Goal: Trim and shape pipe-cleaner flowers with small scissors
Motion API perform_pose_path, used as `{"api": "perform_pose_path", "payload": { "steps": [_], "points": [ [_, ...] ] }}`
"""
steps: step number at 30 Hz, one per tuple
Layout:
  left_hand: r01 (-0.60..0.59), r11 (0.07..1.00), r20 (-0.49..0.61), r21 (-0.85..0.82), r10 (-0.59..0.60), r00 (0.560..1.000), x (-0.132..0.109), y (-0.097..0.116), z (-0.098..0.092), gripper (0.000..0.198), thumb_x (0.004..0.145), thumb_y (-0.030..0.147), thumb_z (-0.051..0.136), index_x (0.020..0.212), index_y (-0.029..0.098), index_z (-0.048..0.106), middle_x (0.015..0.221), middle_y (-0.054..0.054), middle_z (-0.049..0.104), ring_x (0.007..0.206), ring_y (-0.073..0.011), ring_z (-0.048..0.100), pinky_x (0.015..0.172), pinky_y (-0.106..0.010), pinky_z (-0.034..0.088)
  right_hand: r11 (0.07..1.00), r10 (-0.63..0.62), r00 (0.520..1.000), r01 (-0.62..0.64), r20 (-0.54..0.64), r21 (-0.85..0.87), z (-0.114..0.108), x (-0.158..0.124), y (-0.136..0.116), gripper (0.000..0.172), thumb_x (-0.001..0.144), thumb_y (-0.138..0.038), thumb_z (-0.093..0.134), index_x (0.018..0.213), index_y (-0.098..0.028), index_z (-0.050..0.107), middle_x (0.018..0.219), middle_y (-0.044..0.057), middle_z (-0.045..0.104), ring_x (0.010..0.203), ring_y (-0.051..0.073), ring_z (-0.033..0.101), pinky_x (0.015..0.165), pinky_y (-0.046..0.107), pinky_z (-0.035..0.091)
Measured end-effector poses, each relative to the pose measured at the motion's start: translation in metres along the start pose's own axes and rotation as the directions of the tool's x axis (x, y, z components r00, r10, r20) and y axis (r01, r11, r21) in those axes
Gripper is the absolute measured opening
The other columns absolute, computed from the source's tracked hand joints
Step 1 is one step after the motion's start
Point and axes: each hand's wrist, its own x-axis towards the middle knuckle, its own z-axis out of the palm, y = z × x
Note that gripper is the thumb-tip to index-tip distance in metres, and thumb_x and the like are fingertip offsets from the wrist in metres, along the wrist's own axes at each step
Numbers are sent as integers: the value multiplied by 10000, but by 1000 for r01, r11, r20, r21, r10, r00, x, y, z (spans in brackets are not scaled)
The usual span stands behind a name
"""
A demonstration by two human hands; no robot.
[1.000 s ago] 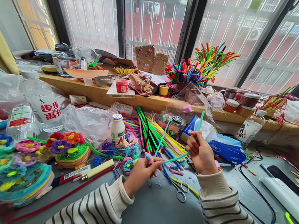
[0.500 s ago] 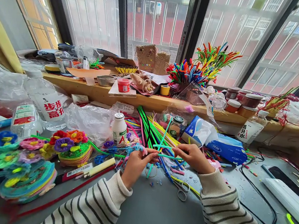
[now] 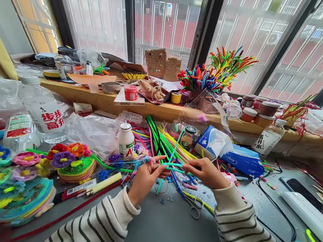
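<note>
Turquoise pipe cleaners (image 3: pixel 177 146) cross each other between my two hands above the grey table. My left hand (image 3: pixel 145 177) is closed, its thumb and fingers pinching them near the crossing. From the right, my right hand (image 3: pixel 206 172) pinches the sideways-lying strands at their right part. One strand stands up and away, its lower end poking out below my left fingers. Exactly how the strands join is hidden by the left fingertips. Just below lie scissors (image 3: pixel 194 212), and behind is a bundle of loose green and yellow pipe cleaners (image 3: pixel 163 143).
On the left are pipe-cleaner flowers (image 3: pixel 63 158) on round coiled bases, a glue stick-like yellow rod (image 3: pixel 108 182) and a large bottle (image 3: pixel 44 109). A small white bottle (image 3: pixel 126 140), a jar (image 3: pixel 188 138) and blue tissue packs (image 3: pixel 242 159) stand behind my hands. A black cable (image 3: pixel 283 214) runs at right.
The sideways turquoise strands have drawn closer together near the crossing, and my right hand has shifted slightly left. Both hands keep their pinch. The whole view has moved a little.
</note>
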Motion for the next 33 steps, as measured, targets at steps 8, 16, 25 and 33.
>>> {"api": "perform_pose_path", "payload": {
  "steps": [8, 16, 25, 33],
  "points": [
    [4, 1000, 16, -25, -3, 1000, 1, -4, -2, 234, 666, 271, 583, 838, 119, 538, 646, -33, 671, 647, -183, 638, 601, -266, 510, 997, -62, 995, 65, 73, -35, 4, 1, 0, 396, 812, -385, 381, 659, -120, 632, 519, -3, 534, 484, 86, 431, 485, 187, 284],
    [11, 999, -3, -43, -11, 1000, 2, -5, -2, 204, 640, 277, 606, 755, 122, 539, 613, -35, 668, 640, -189, 640, 594, -267, 509, 997, -55, 997, 58, 57, -44, 5, 2, -2, 363, 806, -377, 399, 628, -134, 602, 536, 1, 553, 500, 98, 453, 494, 197, 310],
    [95, 977, -132, -191, -122, 984, 3, -2, -6, 167, 651, 261, 602, 721, 134, 519, 691, -57, 681, 661, -165, 638, 602, -243, 504, 737, 305, 936, -114, -177, 667, 5, 6, 9, 289, 716, -433, 505, 838, -173, 533, 502, -26, 537, 425, 111, 474, 378, 195, 323],
    [149, 985, -20, -81, -151, 988, -1, -2, -1, 199, 603, 292, 638, 669, 104, 629, 604, -43, 661, 567, -132, 607, 572, -228, 484, 400, 358, 914, 34, -190, 916, 3, 3, 9, 321, 676, -479, 537, 606, -170, 488, 466, -53, 456, 367, 45, 371, 340, 160, 271]
  ]
}}
